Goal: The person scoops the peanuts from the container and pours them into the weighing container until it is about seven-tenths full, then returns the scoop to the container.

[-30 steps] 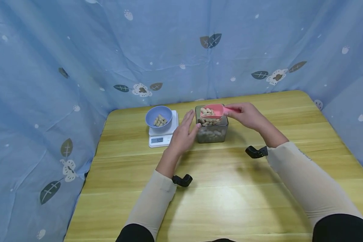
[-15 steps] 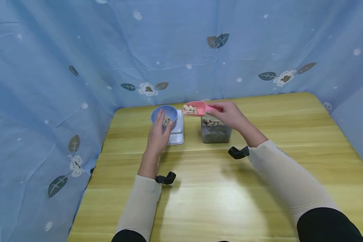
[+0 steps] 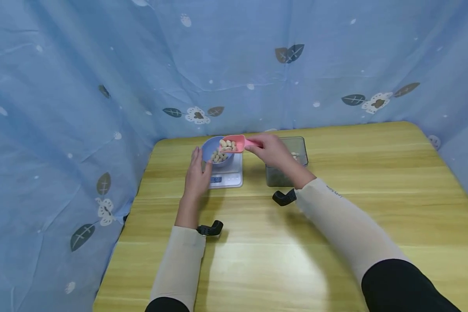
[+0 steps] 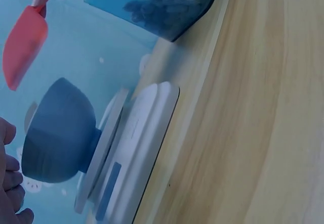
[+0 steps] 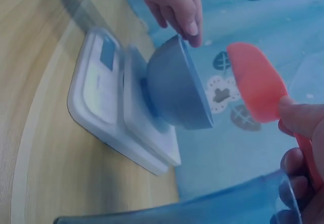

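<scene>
Wood table [image 3: 335, 225], blue cloth walls [image 3: 82, 86]; R hand [image 3: 271, 149] pinching scoop [image 3: 234, 143], L hand [image 3: 196, 173] relaxed.

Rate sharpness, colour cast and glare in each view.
Head view: sharp, evenly lit, a pale glare patch on the table. Left wrist view: blue-tinted, bowl and scale soft. Right wrist view: same tint, pink scoop slightly blurred.

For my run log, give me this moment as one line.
right hand: holds pink scoop of peanuts over blue bowl | left hand: fingers touch bowl rim | bowl on white scale | clear container behind right hand
</scene>
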A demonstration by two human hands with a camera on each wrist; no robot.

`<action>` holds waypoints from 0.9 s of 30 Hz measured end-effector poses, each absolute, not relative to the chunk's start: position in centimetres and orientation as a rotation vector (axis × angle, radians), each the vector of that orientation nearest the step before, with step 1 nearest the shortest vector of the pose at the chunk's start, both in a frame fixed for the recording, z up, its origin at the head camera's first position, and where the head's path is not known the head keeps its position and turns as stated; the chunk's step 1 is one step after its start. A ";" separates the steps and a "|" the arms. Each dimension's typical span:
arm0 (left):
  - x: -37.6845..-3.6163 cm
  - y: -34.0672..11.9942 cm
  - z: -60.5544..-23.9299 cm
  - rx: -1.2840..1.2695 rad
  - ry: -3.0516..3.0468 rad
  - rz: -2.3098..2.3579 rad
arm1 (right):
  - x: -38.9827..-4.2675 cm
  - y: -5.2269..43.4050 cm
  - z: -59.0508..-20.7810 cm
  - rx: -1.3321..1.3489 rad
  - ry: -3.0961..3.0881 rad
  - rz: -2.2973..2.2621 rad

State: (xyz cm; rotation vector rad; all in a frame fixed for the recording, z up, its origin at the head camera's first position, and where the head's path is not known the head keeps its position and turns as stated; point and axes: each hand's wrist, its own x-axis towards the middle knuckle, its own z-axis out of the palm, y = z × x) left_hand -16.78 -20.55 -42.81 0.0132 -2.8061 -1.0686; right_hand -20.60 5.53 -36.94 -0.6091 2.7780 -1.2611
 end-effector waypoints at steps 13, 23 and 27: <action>-17.4 -20.3 -43.6 0.050 -2.836 -1.103 | -21.3 3.7 -36.7 -0.727 2.957 -0.921; -17.5 -20.4 -43.7 0.057 -2.824 -1.111 | -21.3 3.3 -37.8 -0.838 3.066 -0.734; -17.7 -20.7 -43.9 0.076 -2.825 -1.119 | -21.2 3.0 -37.9 -0.903 3.106 -0.716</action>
